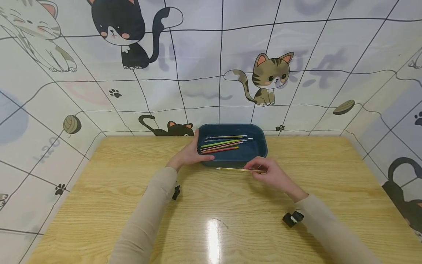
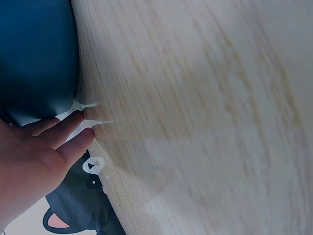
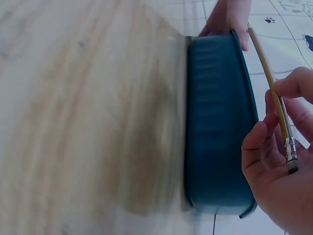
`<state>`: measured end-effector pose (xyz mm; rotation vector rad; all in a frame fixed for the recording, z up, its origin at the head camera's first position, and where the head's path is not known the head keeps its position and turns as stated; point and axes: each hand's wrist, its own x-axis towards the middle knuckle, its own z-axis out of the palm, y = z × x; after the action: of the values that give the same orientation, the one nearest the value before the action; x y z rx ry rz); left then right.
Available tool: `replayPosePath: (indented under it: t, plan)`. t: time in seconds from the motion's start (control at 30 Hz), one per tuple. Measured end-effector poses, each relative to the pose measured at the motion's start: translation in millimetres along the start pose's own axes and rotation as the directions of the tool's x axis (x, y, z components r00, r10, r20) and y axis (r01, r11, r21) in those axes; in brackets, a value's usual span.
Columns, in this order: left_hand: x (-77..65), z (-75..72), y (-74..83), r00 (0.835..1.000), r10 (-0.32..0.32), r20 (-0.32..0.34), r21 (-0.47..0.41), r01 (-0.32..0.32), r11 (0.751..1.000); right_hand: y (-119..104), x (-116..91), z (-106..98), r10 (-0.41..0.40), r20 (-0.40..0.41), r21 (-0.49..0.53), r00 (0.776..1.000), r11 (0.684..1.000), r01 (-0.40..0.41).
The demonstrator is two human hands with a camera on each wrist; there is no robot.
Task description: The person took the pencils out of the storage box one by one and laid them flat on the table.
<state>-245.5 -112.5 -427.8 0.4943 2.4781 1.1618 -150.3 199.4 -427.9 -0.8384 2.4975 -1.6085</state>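
Observation:
A dark blue plastic bin (image 1: 257, 150) stands by the wall with several pencils (image 1: 221, 144) lying in it, some plain and some bright yellow-green or red. My left hand (image 1: 191, 152) holds its left end, thumb over the front rim and fingers (image 2: 68, 129) stretched along the outside. My right hand (image 1: 268, 172) pinches a yellow pencil (image 3: 269, 71) between thumb and fingers, just in front of the bin. The pencil lies nearly level in the head view, tip to the left. Its metal band and dark eraser end show near the palm in the right wrist view.
The wooden table (image 1: 211, 205) runs back to a wall sheet (image 1: 204, 91) printed with cartoon cats and grid lines, directly behind the bin. Similar sheets stand along both sides. Small black devices (image 1: 292, 219) are strapped at the wrists.

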Motion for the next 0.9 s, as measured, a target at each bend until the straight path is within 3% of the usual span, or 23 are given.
replayPosePath:
  t: [0.47, 0.9]
  plan:
    - [0.4, 1.3, -2.1, 1.0, 0.004, 0.001, -0.023, -0.004, 1.0, 11, -1, 20, 0.015, 0.063, 0.043, 0.998, 0.999, -0.018]
    - [0.7, 2.0, -1.9, 1.0, -0.016, -0.003, -0.027, 0.016, 1.0, 16, 7, 33, 0.091, 0.14, -0.057, 0.986, 0.995, -0.084]
